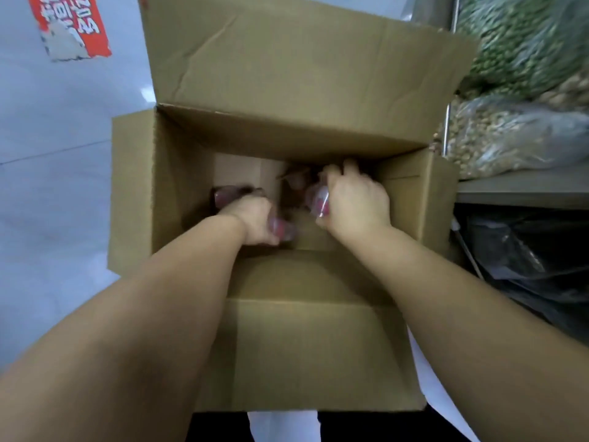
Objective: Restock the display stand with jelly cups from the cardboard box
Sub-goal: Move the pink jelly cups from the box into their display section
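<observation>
An open brown cardboard box [178, 186] stands on the floor below me, its flaps spread out. Both my arms reach down into it. My left hand [255, 220] is closed around red-and-clear jelly cups [282, 229] near the box bottom. My right hand [357, 200] grips another clear jelly cup with a red lid [317, 199]. A few more cups lie blurred on the box floor at the left [228, 194] and at the back [298, 177]. The display stand is not in view.
A metal shelf [510, 186] at the right carries clear bags of green [522, 43] and pale [510, 138] dried goods, with a black plastic bag [526, 260] beneath. The pale tiled floor [54, 154] at the left bears a torn red sticker [71, 25].
</observation>
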The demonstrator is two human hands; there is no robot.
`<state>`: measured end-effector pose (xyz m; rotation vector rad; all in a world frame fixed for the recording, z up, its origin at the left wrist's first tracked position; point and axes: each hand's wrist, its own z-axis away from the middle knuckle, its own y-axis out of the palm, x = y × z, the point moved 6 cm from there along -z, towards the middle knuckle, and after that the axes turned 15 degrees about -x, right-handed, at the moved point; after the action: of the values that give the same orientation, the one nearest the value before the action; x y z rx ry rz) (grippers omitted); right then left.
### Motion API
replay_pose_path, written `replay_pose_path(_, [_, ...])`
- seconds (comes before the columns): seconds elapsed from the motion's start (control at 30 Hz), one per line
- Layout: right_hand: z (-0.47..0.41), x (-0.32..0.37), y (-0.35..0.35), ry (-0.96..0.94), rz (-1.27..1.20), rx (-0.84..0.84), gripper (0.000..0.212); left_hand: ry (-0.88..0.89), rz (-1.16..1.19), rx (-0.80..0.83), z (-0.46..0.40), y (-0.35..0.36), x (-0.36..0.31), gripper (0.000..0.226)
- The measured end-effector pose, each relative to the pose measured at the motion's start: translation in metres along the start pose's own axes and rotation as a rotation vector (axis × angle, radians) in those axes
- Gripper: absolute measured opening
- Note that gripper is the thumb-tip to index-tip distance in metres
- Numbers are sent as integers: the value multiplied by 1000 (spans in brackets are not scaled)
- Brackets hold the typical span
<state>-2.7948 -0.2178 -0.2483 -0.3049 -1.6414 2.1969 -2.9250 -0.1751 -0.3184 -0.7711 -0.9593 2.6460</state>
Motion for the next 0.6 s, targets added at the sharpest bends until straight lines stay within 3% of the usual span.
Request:
replay_pose_path(0.03, [9,-3,-12,110,-179,24,59,-59,115,-78,12,-12,0,39])
replay_pose_path(0.17, [62,6,-88,579,-1327,94,58,-195,553,-348,93,-82,-23,36])
replay_pose_path(0.33, [129,48,-245,602,-2124,382,74,-117,760,-576,218,-209,-86,53])
replay_pose_path(0.37, [138,56,-284,549,-2228,409,70,-95,772,-597,241,-235,-99,55])
replay_pose_path(0.5, [174,65,-420,523,-2330,255,10,43,813,-723,330,-339,-162,45])
replay_pose_path(0.6, [201,51,-498,412,-2169,-3,34,235,744,-777,386,-399,-215,44])
